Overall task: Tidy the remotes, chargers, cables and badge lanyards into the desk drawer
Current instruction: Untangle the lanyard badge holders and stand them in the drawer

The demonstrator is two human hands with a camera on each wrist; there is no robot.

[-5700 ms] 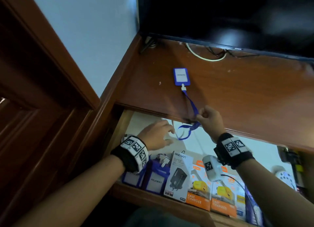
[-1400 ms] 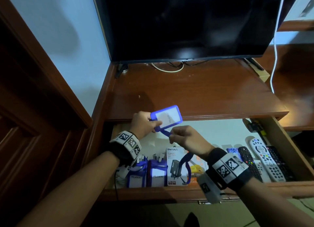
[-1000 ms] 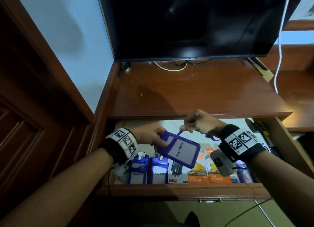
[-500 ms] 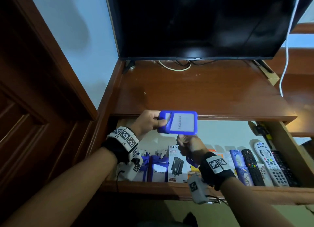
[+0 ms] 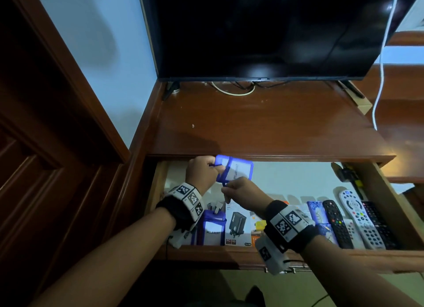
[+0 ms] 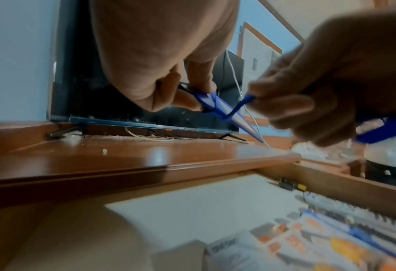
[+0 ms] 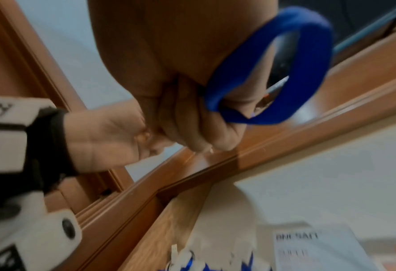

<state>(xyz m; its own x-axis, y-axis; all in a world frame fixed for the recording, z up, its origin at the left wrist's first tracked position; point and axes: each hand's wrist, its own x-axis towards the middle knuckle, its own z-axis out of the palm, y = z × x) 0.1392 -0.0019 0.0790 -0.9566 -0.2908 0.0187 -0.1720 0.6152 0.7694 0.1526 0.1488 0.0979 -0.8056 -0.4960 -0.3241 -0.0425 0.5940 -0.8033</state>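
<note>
A blue badge holder (image 5: 239, 171) with a white card hangs over the back of the open drawer (image 5: 206, 254), just under the desk edge. My left hand (image 5: 202, 172) pinches its left end; in the left wrist view the badge holder (image 6: 215, 104) shows edge-on between thumb and fingers. Its blue lanyard strap (image 5: 226, 172) crosses the holder's face. My right hand (image 5: 238, 190) grips the strap just below the holder. From the right wrist, a loop of the lanyard strap (image 7: 308, 55) sticks out of the fist.
The drawer's front row holds two blue badge holders (image 5: 212, 228), charger boxes (image 5: 237, 226) and several remotes (image 5: 358, 219). A TV (image 5: 263, 31) stands at the back of the wooden desktop (image 5: 263, 127). A white cable (image 5: 380, 65) hangs at the right.
The holder has been turned over between my hands and has sunk to the drawer mouth. The strap now lies across its face. My right hand rose from below to its lower edge.
</note>
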